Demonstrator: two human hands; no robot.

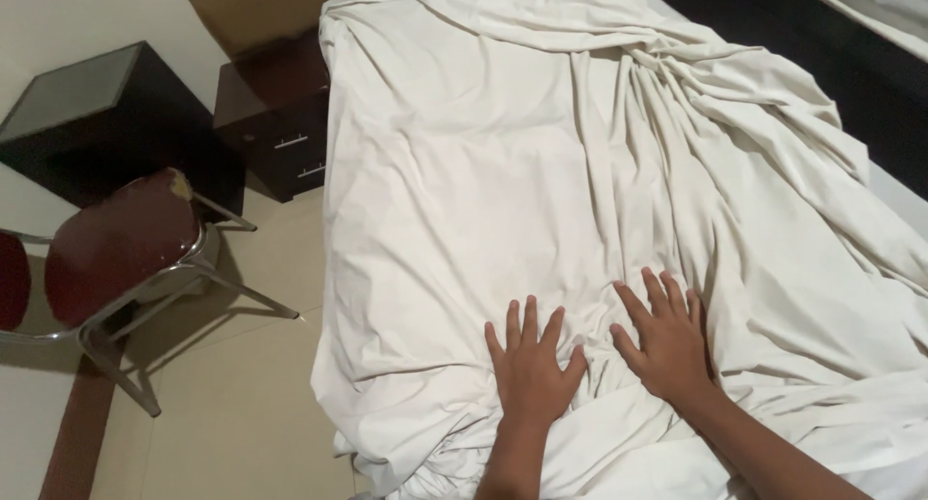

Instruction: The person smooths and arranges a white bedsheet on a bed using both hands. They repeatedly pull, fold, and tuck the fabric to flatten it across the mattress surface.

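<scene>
A crumpled white sheet (483, 171) covers the bed, smooth on the left and bunched into long folds on the right. My left hand (530, 365) lies flat on the sheet near the bed's front edge, fingers spread. Just to its right, my right hand (667, 338) also presses flat on the sheet, fingers apart, beside the folds. Neither hand grips the cloth.
A dark red chair with a metal frame (126, 258) stands on the tiled floor left of the bed. Behind it are a dark brown nightstand with drawers (275, 123) and a black glass-topped table (87, 103). A dark strip (831, 45) runs along the bed's far right.
</scene>
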